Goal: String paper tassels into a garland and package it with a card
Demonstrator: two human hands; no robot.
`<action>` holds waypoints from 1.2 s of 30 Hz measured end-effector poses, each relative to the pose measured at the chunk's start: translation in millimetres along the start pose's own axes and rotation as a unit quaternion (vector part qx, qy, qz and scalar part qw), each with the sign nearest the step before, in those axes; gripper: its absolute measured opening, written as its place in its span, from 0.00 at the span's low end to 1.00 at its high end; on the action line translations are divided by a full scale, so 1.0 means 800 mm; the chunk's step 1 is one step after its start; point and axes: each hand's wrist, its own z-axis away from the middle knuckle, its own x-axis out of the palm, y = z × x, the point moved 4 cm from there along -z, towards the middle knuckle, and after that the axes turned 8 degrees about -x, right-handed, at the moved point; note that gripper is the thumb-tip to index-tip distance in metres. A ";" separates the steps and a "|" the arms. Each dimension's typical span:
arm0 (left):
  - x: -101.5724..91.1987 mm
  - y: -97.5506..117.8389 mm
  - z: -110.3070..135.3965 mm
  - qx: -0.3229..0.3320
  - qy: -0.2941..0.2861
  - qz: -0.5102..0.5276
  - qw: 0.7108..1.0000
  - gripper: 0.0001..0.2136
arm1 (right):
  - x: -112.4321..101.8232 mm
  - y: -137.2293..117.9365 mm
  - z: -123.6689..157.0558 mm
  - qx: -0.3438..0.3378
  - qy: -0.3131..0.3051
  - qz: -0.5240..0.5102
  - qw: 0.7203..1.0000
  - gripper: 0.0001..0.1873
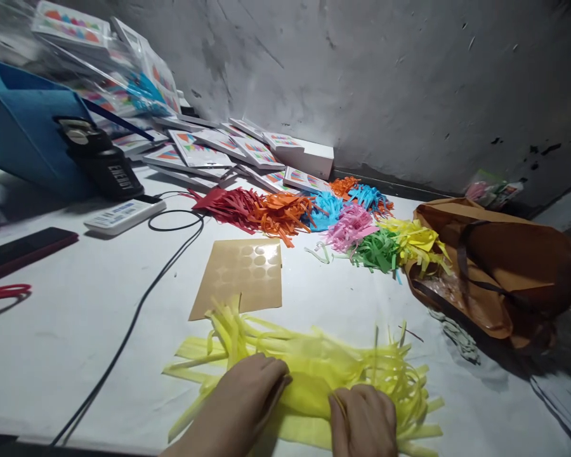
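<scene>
A bundle of yellow fringed paper strips (309, 365) lies on the white table (76, 317) near its front edge. My left hand (245, 397) rests on the bundle's left part with its fingers curled over the paper. My right hand (364, 419) presses on the right part, fingers bent and closed on the strips. Just beyond the bundle lies a tan sheet of round stickers (242, 276).
Piles of cut paper in red (226, 206), orange (283, 216), blue, pink, green and yellow lie further back. White boxes (257, 152) are stacked by the wall. A brown bag (495, 266) sits right, a black cable (137, 311), phone (23, 247) and blue bag (23, 127) left.
</scene>
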 end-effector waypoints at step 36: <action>0.011 -0.007 0.026 0.215 0.244 0.010 0.946 0.08 | 0.012 0.010 -0.005 -0.167 -0.048 0.032 0.984 0.18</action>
